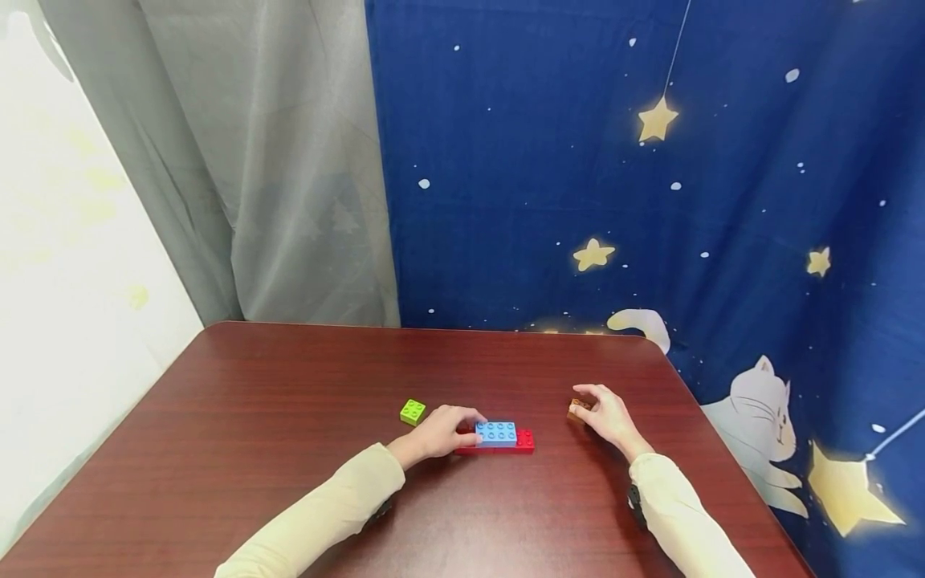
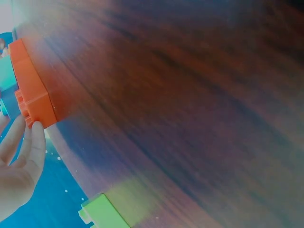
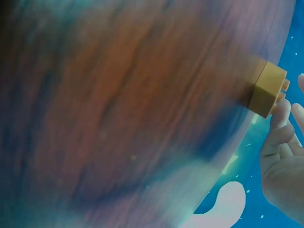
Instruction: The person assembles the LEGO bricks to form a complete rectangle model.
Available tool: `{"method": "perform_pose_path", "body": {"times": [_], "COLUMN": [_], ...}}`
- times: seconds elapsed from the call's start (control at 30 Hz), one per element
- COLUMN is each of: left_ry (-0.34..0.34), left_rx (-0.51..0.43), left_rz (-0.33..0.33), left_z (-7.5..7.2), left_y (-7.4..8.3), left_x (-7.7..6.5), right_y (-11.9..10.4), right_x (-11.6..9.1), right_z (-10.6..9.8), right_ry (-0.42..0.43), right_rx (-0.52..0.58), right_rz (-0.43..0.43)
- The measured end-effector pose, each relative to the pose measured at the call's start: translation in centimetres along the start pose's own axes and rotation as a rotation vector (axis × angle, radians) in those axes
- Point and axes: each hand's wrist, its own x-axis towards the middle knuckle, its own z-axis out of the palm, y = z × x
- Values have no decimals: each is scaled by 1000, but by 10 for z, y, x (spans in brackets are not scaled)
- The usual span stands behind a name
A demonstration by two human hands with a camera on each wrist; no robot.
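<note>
A light blue brick [image 1: 495,434] sits on top of a longer red brick [image 1: 525,441] at the table's middle. My left hand [image 1: 441,432] holds the left end of the blue brick between thumb and fingers, while other fingers touch the red brick's end in the left wrist view. Farther right, my right hand [image 1: 605,413] reaches over a small brown brick [image 1: 576,410] on the table. Its fingers are spread, with a fingertip right at the studs in the right wrist view.
A bright green brick [image 1: 413,412] lies just left of my left hand. Everything stands on a dark reddish wooden table [image 1: 303,385]. Behind it hang a grey curtain [image 1: 311,201] and a blue curtain [image 1: 506,160] with stars.
</note>
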Motion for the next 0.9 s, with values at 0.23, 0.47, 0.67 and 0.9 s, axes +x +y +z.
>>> {"method": "perform_pose_path", "body": {"times": [0.23, 0.47, 0.67, 0.9], "left_ry": [0, -5, -4, -5], "left_rx": [-8, -19, -27, -20], "left_rz": [11, -2, -6, -2], "left_z": [0, 2, 1, 2], "left_y": [-1, -2, -2, -3], "left_x": [0, 1, 1, 1], "right_y": [5, 11, 12, 14], "right_x": [0, -1, -1, -4], "right_z": [-1, 0, -1, -2], "right_ry": [-69, -129, -146, -158], "right_rx": [-64, -76, -42, -30], "right_rz": [21, 60, 82, 83]}}
